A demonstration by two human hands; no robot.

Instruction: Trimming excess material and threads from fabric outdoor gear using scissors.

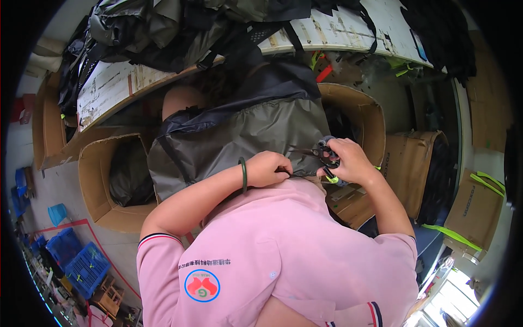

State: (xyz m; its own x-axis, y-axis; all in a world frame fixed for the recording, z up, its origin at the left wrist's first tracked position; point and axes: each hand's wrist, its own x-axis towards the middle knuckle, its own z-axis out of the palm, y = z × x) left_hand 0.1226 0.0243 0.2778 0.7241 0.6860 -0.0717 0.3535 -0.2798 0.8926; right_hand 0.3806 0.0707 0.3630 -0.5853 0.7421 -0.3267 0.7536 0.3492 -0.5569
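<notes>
A large dark olive and black fabric piece (234,136) lies across my lap, with a black strap (175,158) sewn along its left part. My left hand (267,169), with a dark green bangle on its wrist, is closed at the fabric's near edge, and its fingertips pinch that edge. In my right hand (350,162) is a pair of scissors (313,152). Their blades point left, over the fabric, a short way from my left hand. My fingers wrap the dark handles and partly hide them. A bit of yellow-green (331,179) shows under this hand.
Ahead stands a worn white table (332,30) piled with dark fabric pieces (163,27). Open cardboard boxes flank me, one at left (90,180) holding dark fabric and another at right (376,109). More cartons (403,169) stand further right. Blue plastic baskets (87,270) sit at lower left.
</notes>
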